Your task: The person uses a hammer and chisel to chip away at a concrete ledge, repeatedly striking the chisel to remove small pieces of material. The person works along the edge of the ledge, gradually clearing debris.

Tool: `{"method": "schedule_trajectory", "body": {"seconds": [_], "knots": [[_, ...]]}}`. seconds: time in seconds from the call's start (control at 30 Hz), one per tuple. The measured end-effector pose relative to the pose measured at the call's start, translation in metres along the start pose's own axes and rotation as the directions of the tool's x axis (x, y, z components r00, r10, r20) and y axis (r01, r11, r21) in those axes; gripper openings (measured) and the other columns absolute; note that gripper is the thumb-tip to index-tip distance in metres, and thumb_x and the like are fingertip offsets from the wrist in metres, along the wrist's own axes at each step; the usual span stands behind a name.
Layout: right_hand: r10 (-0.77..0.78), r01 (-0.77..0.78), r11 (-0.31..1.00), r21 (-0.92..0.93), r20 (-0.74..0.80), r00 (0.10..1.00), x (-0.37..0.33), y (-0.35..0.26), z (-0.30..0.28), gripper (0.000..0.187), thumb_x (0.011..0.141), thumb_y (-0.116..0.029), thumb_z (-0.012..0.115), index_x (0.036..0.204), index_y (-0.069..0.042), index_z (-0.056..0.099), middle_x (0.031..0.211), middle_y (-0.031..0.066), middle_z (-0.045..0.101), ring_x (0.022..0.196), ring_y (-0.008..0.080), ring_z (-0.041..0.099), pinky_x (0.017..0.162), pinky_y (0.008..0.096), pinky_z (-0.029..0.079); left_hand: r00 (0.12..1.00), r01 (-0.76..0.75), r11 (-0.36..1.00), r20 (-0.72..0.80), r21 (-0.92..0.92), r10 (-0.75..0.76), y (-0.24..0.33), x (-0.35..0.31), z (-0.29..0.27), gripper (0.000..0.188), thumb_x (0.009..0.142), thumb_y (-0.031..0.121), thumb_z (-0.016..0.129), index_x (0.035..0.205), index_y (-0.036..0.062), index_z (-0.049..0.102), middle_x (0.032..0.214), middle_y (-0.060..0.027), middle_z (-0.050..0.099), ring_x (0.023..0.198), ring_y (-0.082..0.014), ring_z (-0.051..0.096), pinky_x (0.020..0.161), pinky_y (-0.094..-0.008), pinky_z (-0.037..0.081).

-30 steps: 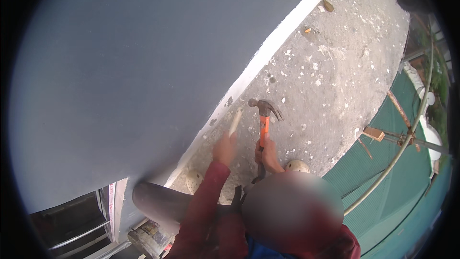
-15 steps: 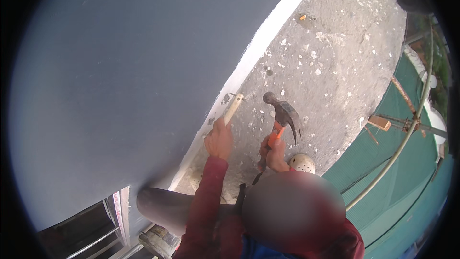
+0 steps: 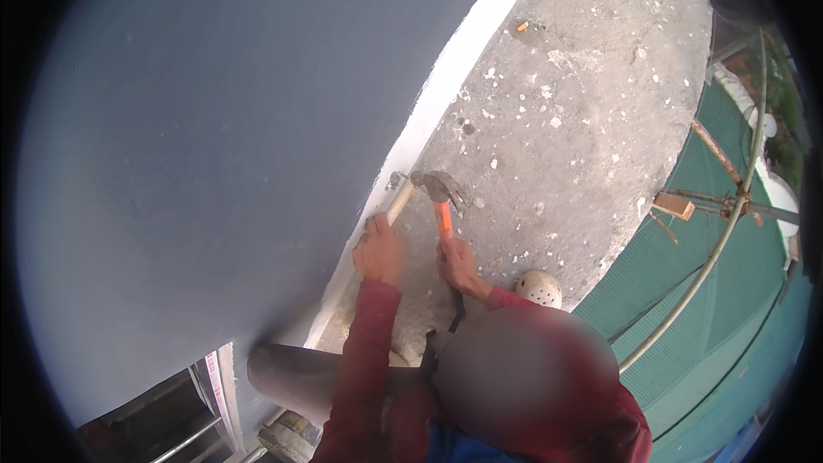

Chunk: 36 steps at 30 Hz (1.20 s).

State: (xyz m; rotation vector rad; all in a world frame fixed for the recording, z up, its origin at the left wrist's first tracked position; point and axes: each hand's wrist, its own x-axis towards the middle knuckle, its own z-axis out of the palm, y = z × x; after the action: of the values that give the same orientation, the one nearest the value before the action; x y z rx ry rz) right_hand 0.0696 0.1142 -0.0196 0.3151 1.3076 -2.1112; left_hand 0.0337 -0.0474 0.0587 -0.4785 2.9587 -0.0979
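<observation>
My left hand (image 3: 379, 250) is closed around a pale wooden stick (image 3: 399, 203), held against the white strip (image 3: 417, 124) along the foot of the dark grey wall. Its far end meets the strip beside a small chipped patch (image 3: 395, 182). In my right hand (image 3: 459, 262) is a claw hammer (image 3: 442, 216) with an orange grip and dark head. The hammer's striking face is at the stick's far end; whether it touches is hard to tell. The stick's tip is partly hidden by the hammer head.
The rough concrete ledge (image 3: 566, 137) is strewn with white chips. A perforated pale shoe (image 3: 539, 289) rests near the right forearm. Beyond the ledge's right edge are a bent pole (image 3: 720, 261), a wooden block (image 3: 675, 206) and green sheeting (image 3: 677, 309). A worn bucket-like container (image 3: 290, 439) stands lower left.
The hammer has swung left, from apart on the right to the stick's far end. My left hand and the stick have shifted slightly left in the picture.
</observation>
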Motion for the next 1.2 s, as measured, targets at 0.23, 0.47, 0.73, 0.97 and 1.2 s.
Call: {"method": "schedule_trajectory", "body": {"seconds": [0.23,0.47,0.73,0.97,1.2], "knots": [[-0.192,0.2,0.971,0.133,-0.071,0.979,-0.01,0.006,-0.014,0.072,0.095,-0.074,0.037,0.075,-0.006,0.049,0.053,0.0008,0.043,0.043,0.0113,0.042,0.039,0.0287,0.031,0.978,0.107,0.988,0.194,-0.114,-0.083,0.005,0.008,-0.009,0.03,0.1,0.035,0.05,0.105,0.0052,0.053,0.094,-0.0212,0.069,0.081,-0.0445,0.066,0.071,-0.0546,0.049],[0.021,-0.013,0.985,0.17,-0.049,0.999,-0.001,0.003,-0.005,0.068,0.1,-0.067,0.03,0.071,-0.008,0.047,0.054,-0.0001,0.043,0.044,0.01,0.039,0.04,0.0284,0.03,0.964,0.171,0.961,0.239,-0.218,-0.118,0.013,0.005,-0.012,0.036,0.101,0.038,0.048,0.105,0.0029,0.053,0.095,-0.0247,0.069,0.088,-0.0471,0.064,0.077,-0.0573,0.047],[-0.257,0.254,0.9,0.355,-0.04,0.966,0.002,0.004,-0.004,0.071,0.096,-0.074,0.032,0.077,-0.007,0.047,0.051,0.0015,0.041,0.04,0.0125,0.039,0.039,0.0299,0.03,0.946,0.206,0.958,0.291,-0.198,-0.143,0.011,0.007,-0.014,0.037,0.101,0.039,0.047,0.104,0.0023,0.053,0.093,-0.0252,0.069,0.087,-0.0466,0.065,0.077,-0.0571,0.047],[-0.327,0.349,0.864,0.364,-0.123,0.937,-0.001,-0.007,-0.009,0.065,0.102,-0.063,0.031,0.069,-0.009,0.044,0.052,0.0,0.041,0.041,0.0111,0.037,0.038,0.0294,0.029,0.958,0.202,0.956,0.246,-0.211,-0.148,0.011,0.006,-0.012,0.037,0.101,0.039,0.048,0.105,0.0035,0.054,0.091,-0.0258,0.068,0.087,-0.0467,0.065,0.076,-0.058,0.047],[0.198,-0.206,0.947,0.245,0.057,0.979,0.006,-0.026,-0.005,0.066,0.102,-0.064,0.031,0.069,-0.009,0.043,0.051,-0.0001,0.04,0.04,0.0108,0.037,0.038,0.0287,0.029,0.955,0.211,0.951,0.254,-0.225,-0.152,0.004,0.006,-0.003,0.039,0.101,0.041,0.047,0.108,0.0034,0.055,0.091,-0.0249,0.068,0.088,-0.0474,0.064,0.076,-0.0576,0.047]]}}
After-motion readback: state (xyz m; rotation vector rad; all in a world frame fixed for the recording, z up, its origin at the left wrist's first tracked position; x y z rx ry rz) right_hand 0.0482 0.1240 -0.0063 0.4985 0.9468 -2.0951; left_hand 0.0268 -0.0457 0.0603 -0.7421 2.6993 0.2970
